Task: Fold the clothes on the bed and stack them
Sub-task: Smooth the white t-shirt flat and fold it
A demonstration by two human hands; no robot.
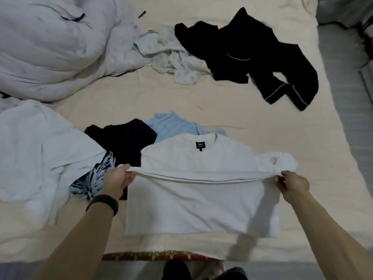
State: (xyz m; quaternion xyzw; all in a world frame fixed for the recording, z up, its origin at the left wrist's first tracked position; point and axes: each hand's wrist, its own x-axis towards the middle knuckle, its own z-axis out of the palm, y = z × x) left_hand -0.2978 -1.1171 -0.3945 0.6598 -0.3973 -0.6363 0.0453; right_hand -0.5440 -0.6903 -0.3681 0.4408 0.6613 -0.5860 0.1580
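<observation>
A white T-shirt (193, 199) with a black neck label lies in front of me on the cream bed sheet (262, 134). My left hand (118, 181) pinches its fold line at the left side. On the right side my right hand (291, 183) pinches the same fold, and the cloth is stretched taut between them. Behind it lie a black garment (123, 138), a light blue garment (173, 124) and a dark blue patterned cloth (94, 178). A small white piece with pink print (276, 160) shows at the shirt's right.
A crumpled pale duvet (54, 47) fills the far left. A black pyjama set with white piping (252, 57) and a whitish patterned garment (173, 57) lie at the far middle. A large white cloth (34, 158) lies to my left. The bed's near edge (161, 256) runs below.
</observation>
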